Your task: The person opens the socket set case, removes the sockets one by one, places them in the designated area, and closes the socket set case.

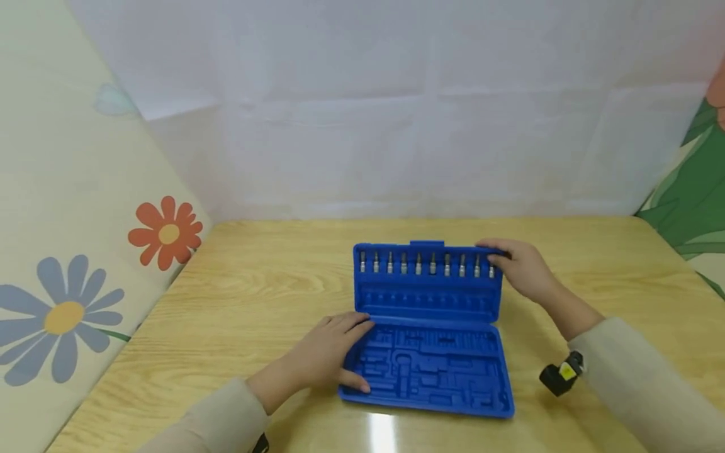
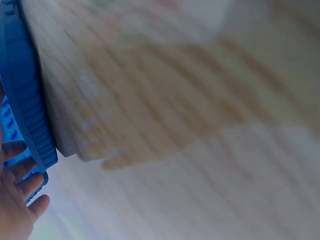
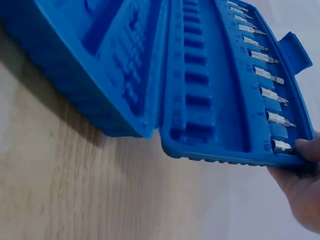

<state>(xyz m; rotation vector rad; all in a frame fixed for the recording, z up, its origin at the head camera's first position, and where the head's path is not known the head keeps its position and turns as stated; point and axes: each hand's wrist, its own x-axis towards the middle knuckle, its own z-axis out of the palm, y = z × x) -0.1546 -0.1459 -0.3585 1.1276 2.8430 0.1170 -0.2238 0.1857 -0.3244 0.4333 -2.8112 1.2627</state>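
A blue plastic tool case point(image 1: 427, 371) lies open on the table, its base flat and its lid point(image 1: 425, 296) raised at the back. A row of silver bit sockets point(image 3: 270, 73) fills slots along the lid's upper edge, while the moulded recesses in the base hold no tools. My right hand point(image 1: 527, 270) pinches the lid's upper right corner, thumb on the inner face beside the last bit socket. At the base's left edge rests my left hand point(image 1: 325, 352), fingers near the hinge and thumb at the front corner. Its fingers point(image 2: 27, 185) look spread and fairly straight in the left wrist view.
The wooden table point(image 1: 255, 283) extends around the case. A white sheet point(image 1: 425, 126) hangs behind it, with flower-patterned coverings point(image 1: 62, 189) at the sides. A small black device point(image 1: 561, 374) is strapped at the right wrist.
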